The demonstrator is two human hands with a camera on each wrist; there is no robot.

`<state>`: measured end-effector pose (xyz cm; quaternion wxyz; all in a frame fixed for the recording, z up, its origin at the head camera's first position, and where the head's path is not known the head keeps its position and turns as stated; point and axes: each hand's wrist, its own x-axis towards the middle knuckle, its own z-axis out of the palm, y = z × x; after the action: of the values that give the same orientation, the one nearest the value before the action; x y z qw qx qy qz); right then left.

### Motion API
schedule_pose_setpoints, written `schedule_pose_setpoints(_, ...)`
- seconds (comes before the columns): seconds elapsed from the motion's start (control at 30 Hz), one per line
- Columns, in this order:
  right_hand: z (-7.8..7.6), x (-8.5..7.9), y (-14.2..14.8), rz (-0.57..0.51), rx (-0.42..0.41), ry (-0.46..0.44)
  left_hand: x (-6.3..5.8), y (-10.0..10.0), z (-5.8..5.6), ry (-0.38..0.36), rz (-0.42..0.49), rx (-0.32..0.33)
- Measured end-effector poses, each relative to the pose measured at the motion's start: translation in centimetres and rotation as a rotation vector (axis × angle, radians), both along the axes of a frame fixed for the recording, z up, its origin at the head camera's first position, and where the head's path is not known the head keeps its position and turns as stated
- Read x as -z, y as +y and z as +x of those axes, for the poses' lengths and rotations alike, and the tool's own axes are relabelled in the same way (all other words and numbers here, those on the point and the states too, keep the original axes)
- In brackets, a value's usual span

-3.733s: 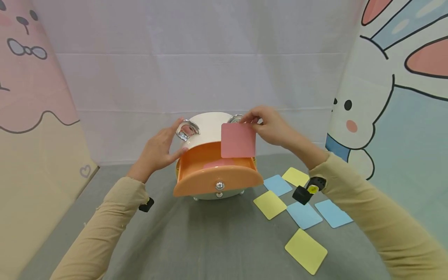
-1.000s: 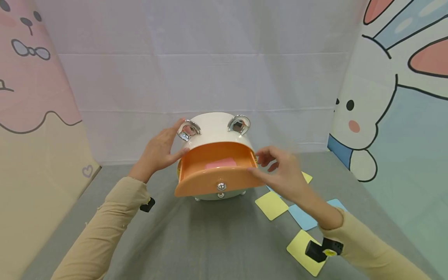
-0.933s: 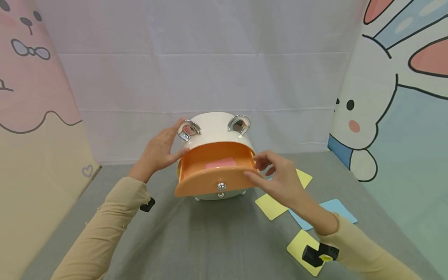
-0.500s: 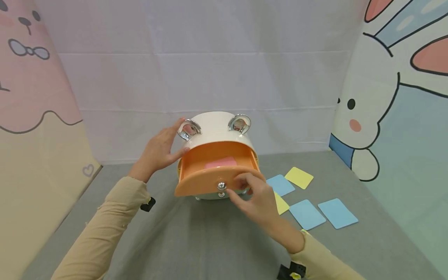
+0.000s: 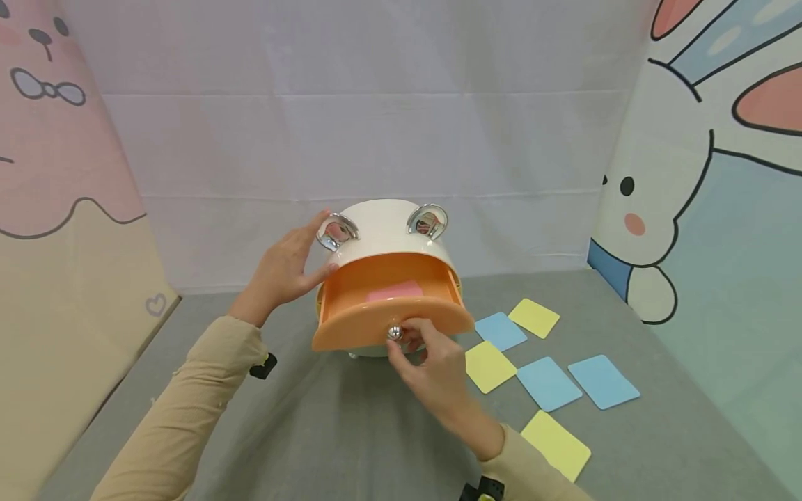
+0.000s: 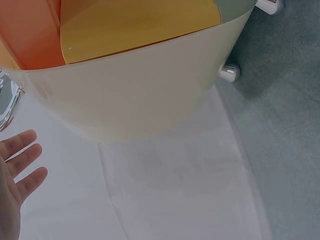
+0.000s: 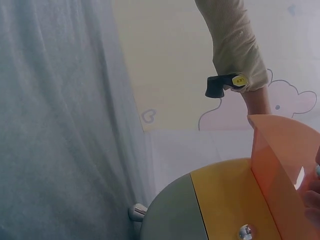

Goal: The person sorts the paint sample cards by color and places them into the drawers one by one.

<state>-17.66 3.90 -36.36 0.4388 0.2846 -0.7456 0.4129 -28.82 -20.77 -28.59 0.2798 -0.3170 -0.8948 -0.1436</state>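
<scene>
- The right hand (image 5: 435, 372) has thumb and forefinger curled in a pinch on a round silver knob (image 5: 394, 332); its other fingers bend in beneath the forefinger, and the forearm comes in from the lower right.
- The left hand (image 5: 282, 268) is spread, fingers straight and pointing up, thumb angled off toward the front edge of a small rounded cabinet (image 5: 382, 226). Its fingertips lie just beside the left silver ear (image 5: 337, 232); whether they touch it, I cannot tell.
- Both tan sleeves (image 5: 209, 379) carry a black wrist device at the cuff. On the left one, in the right wrist view, a yellow tag (image 7: 239, 80) bears dark lettering too small to read surely.
- The knob sits on the front of an orange drawer (image 5: 370, 327), which stands pulled out of the cabinet's upper part; a pink card (image 5: 396, 291) lies inside.
- Below it come a yellow drawer (image 7: 227, 192) and a green section (image 7: 172, 212), on silver feet (image 6: 230, 73).
- Right of the cabinet, three yellow cards (image 5: 491, 367) and three blue cards (image 5: 549, 383) lie flat on the grey table (image 5: 351, 438).
- White cloth (image 5: 376, 125) hangs behind; a rabbit drawing (image 5: 651, 202) fills the right panel.
</scene>
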Motion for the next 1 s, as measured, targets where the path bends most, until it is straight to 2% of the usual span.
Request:
schedule_pose_setpoints(0.47,-0.7,-0.4,-0.7,-0.015,0.025,-0.018,-0.5,-0.2,0.3,-0.066,0.018,-0.015)
schedule_pose_setpoints(1.0,-3.6,-0.8,-1.2,0.002,0.065,-0.056,-0.4,-0.2,0.0,-0.093,-0.004,-0.018)
